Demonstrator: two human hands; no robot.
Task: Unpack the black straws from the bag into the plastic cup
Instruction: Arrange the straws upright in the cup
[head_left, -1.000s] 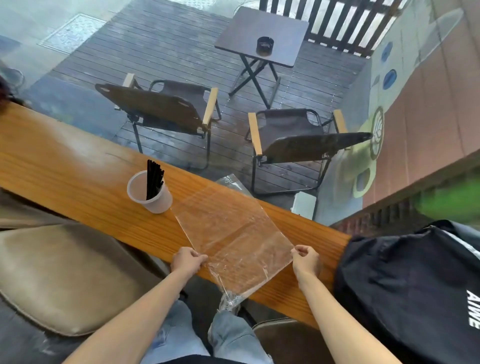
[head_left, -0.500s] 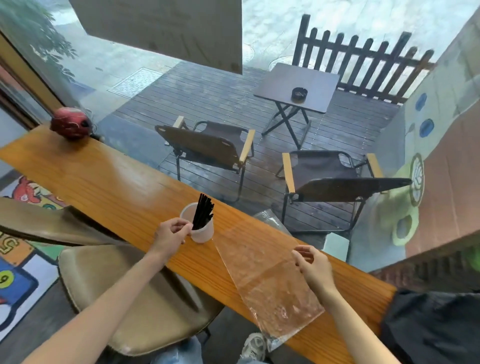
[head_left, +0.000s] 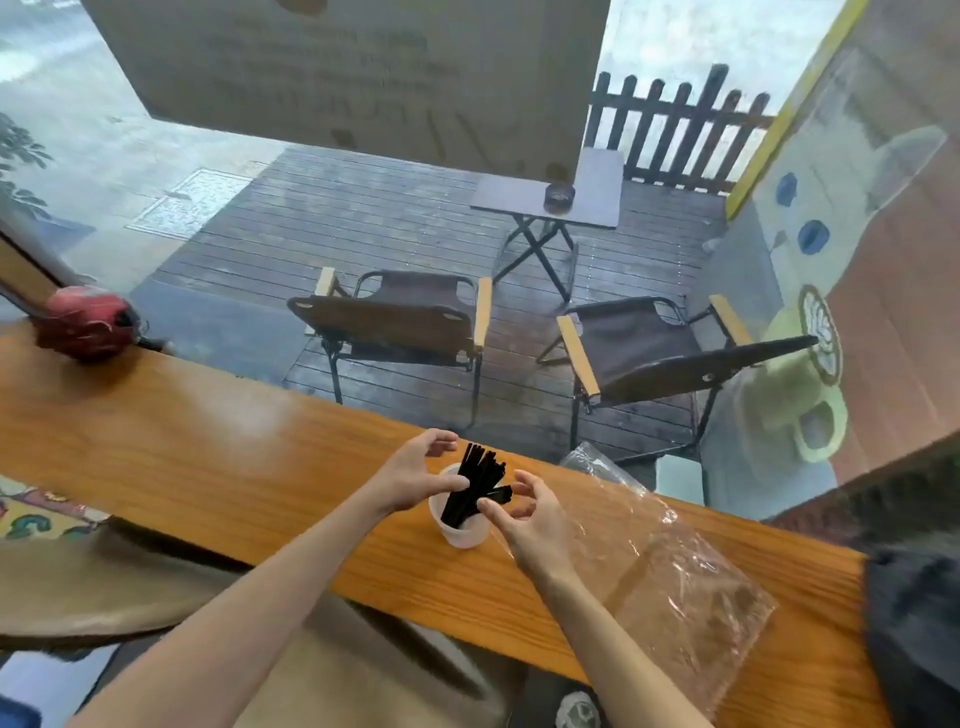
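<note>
Both hands, left hand (head_left: 410, 480) and right hand (head_left: 524, 517), have left the flat, emptied bag (head_left: 675, 587) and now close loosely around the black straws (head_left: 475, 488) standing in the plastic cup (head_left: 460, 530) on the table (head_left: 208, 457), so unpacking looks essentially finished.

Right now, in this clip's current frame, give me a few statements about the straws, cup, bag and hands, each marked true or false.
1. The black straws stand in the plastic cup. True.
2. The clear bag is held up in the right hand. False: it lies flat on the wooden counter, right of the cup, and neither hand touches it.
3. Both hands are at the straws, the left hand on one side and the right on the other. True.
4. The cup lies tipped on its side. False: it stands upright.
5. A red object sits at the counter's far left end. True.
</note>
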